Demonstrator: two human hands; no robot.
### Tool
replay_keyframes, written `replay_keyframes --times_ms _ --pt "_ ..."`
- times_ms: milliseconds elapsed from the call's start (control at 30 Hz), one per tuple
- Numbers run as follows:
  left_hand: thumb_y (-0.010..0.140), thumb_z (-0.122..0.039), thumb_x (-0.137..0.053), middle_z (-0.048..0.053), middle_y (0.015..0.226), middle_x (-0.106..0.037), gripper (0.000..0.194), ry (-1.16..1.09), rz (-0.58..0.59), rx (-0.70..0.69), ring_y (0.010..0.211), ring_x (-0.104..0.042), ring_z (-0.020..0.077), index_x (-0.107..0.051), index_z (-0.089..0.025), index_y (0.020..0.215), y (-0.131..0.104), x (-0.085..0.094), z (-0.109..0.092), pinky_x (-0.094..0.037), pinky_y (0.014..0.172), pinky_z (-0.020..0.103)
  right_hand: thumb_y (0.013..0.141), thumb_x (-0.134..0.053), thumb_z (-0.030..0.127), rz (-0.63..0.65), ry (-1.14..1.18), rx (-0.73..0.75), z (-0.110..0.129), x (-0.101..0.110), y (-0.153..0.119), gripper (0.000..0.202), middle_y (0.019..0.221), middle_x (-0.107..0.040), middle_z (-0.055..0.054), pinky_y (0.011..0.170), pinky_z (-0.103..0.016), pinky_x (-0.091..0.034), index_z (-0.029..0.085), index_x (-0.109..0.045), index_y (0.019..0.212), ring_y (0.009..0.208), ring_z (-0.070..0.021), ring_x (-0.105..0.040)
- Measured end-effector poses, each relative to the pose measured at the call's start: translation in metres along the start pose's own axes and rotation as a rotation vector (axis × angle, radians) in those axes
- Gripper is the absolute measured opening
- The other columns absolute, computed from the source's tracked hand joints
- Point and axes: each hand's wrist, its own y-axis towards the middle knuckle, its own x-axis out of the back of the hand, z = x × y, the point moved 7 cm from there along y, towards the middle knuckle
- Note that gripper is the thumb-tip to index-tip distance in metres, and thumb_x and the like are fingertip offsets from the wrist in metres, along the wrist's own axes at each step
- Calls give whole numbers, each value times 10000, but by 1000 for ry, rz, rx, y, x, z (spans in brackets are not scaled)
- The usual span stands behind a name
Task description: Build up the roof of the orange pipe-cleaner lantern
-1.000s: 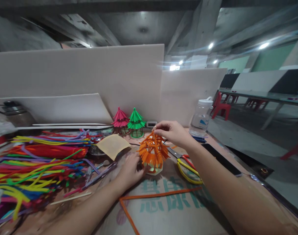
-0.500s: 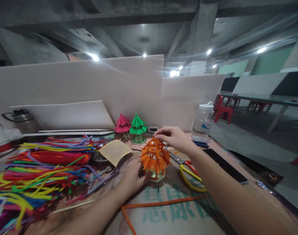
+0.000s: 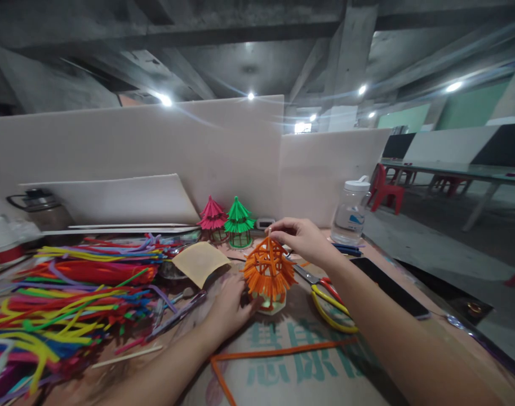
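An orange pipe-cleaner pavilion (image 3: 269, 270) stands upright at the middle of the table on a pale base (image 3: 274, 307). My right hand (image 3: 292, 232) pinches the tip of its roof from above. Low on its left side, my left hand (image 3: 234, 301) grips the model near the base, with part of the fingers hidden behind the orange fringe. A bent orange pipe cleaner (image 3: 283, 351) lies in front. Behind stand a pink pavilion (image 3: 212, 217) and a green pavilion (image 3: 239, 220).
Colourful pipe cleaners (image 3: 71, 304) heap at the left. Yellow-and-red scissors (image 3: 331, 307), a black phone (image 3: 388, 287) and a clear jug (image 3: 349, 214) are at the right. Beige sandpaper-like sheet (image 3: 200, 262) lies left of the model. White boards (image 3: 198, 146) stand behind.
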Motion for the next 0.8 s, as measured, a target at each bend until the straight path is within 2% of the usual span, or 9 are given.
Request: replay_keyframes --times_ms 167,433,533,633,800 --pt "887 -447 -569 148 1161 -671 352 -10 7 8 1102 -599 319 -639 -184 1110 -1 -1 1 -476 943 468 779 -648 296 37 42 20 0 -5 0 164 876 -742 -54 724 -267 -495 165 -733 829 793 -162 -665" --pt "857 -452 -604 138 1082 -672 315 -35 0 36 1042 -606 319 -640 -199 1041 -1 -2 4 -483 907 464 783 -624 287 5 3 30 1 -3 1 150 808 -725 -39 667 -258 -473 164 -709 780 738 -158 -646" --pt "826 -478 -639 140 1094 -658 425 -56 -30 68 1032 -609 320 -584 -196 1139 -1 1 6 -490 897 469 788 -618 296 1 -1 37 2 -2 1 161 812 -724 -37 669 -257 -464 166 -713 790 745 -159 -641" --pt "847 -466 -619 142 1216 -626 528 -94 -45 76 1110 -595 303 -486 -197 1281 -2 3 5 -490 932 443 799 -610 306 -2 -15 42 3 0 0 176 808 -723 -32 668 -257 -457 169 -720 803 739 -157 -632" --pt "846 -388 -617 129 1233 -638 493 -109 -27 49 1130 -590 301 -509 -189 1283 -3 3 2 -477 955 443 808 -603 291 3 -32 75 5 2 -1 175 833 -727 -33 672 -255 -455 173 -731 815 745 -153 -627"
